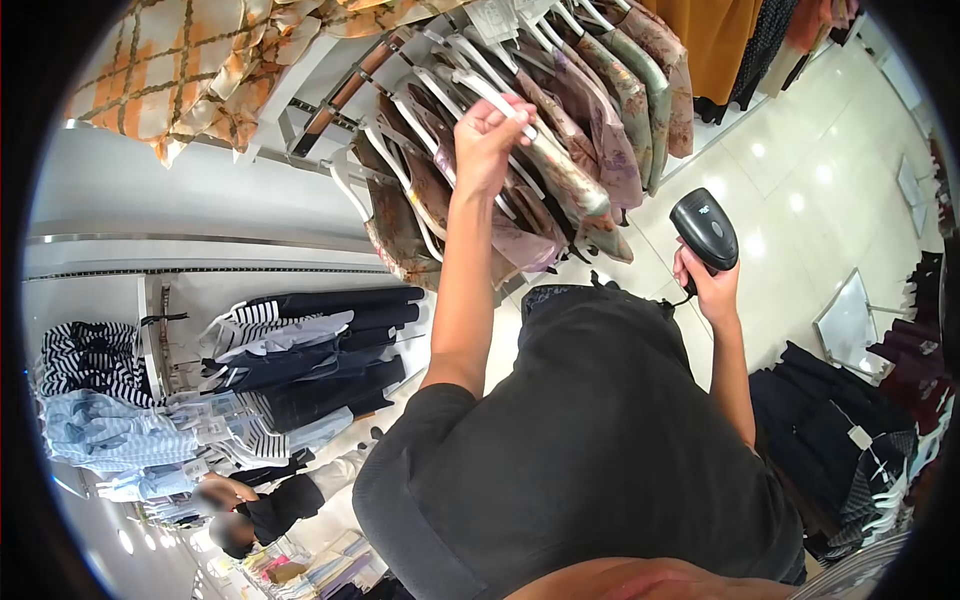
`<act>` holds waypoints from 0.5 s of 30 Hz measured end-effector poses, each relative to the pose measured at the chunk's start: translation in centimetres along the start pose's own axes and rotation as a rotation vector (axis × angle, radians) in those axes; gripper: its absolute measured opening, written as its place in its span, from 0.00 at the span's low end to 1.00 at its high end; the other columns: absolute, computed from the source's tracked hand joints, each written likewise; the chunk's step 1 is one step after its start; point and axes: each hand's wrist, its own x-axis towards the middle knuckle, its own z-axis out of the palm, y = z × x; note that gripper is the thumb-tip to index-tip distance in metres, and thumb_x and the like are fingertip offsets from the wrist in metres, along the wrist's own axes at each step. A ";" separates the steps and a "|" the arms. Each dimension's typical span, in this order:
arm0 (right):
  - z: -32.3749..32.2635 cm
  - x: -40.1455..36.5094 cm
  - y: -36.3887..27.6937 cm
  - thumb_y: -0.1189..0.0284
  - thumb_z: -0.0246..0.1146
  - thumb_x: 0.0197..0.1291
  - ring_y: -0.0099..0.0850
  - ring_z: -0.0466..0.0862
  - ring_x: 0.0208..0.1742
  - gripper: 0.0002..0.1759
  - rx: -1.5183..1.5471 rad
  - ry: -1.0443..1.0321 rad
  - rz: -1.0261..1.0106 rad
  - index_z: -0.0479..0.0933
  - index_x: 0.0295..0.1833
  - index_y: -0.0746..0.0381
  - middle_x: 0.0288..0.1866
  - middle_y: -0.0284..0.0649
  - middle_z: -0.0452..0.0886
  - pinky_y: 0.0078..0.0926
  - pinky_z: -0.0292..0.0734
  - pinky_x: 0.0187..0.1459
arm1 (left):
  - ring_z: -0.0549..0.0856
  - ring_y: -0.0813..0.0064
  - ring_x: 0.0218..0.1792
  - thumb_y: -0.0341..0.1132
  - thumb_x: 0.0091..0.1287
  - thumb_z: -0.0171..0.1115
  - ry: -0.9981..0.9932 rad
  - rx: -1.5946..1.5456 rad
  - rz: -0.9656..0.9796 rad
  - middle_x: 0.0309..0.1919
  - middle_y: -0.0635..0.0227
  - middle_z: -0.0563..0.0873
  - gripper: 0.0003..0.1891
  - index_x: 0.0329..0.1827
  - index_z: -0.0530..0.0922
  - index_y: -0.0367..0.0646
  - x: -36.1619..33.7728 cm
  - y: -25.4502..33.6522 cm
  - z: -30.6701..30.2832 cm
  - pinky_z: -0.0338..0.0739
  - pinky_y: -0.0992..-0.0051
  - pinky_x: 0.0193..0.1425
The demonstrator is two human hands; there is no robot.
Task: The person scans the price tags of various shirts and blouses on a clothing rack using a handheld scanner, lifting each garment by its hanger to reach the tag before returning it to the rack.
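Observation:
My left hand [488, 140] is closed on a white hanger [485, 88] at the rail, near the top of the view. From that hanger hangs a floral garment [570, 180] in pale, earthy tones. Floral pieces in pink [605, 135] and grey-green [650, 90] hang close beside it on more white hangers. Off to the right, my right hand [712, 288] grips a black handheld barcode scanner [704, 228] by its handle. The scanner's head points up and away from me, over the tiled floor.
A metal display rail [340, 98] carries the hangers. Striped and dark navy clothes [320, 340] hang at the left. Dark garments [820, 400] hang at lower right near a white panel [850, 320]. Another person [285, 505] in black stands at lower left. Shiny tiled floor [790, 170] lies at right.

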 end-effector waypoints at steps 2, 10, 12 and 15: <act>0.0 -0.1 -0.1 0.80 0.59 0.66 0.21 0.74 0.23 0.10 -0.008 -0.013 -0.009 0.75 0.50 0.72 0.27 0.39 0.78 0.18 0.70 0.27 | 0.88 0.72 0.39 0.24 0.61 0.68 -0.015 0.007 -0.047 0.41 0.56 0.88 0.16 0.51 0.76 0.33 -1.3 -0.6 0.8 0.81 0.80 0.36; -2.8 -0.8 -0.7 0.78 0.58 0.66 0.21 0.75 0.22 0.10 -0.034 0.039 -0.009 0.75 0.51 0.72 0.26 0.39 0.78 0.18 0.70 0.27 | 0.87 0.64 0.49 0.21 0.59 0.69 0.021 -0.082 -0.057 0.53 0.50 0.82 0.27 0.62 0.71 0.29 -3.6 -0.2 6.5 0.83 0.77 0.38; -3.4 -1.6 -0.4 0.78 0.58 0.66 0.22 0.74 0.22 0.11 -0.009 0.085 -0.031 0.76 0.51 0.72 0.26 0.39 0.78 0.19 0.71 0.28 | 0.87 0.64 0.49 0.21 0.59 0.69 0.028 -0.128 -0.043 0.52 0.50 0.83 0.28 0.63 0.71 0.28 -4.0 0.1 7.6 0.83 0.76 0.39; -3.9 -2.9 -0.5 0.78 0.58 0.66 0.22 0.74 0.22 0.11 0.004 0.125 -0.078 0.76 0.51 0.71 0.26 0.39 0.78 0.20 0.72 0.29 | 0.87 0.63 0.49 0.20 0.58 0.69 0.050 -0.214 0.006 0.52 0.49 0.83 0.27 0.61 0.71 0.26 -4.2 0.8 9.6 0.85 0.76 0.40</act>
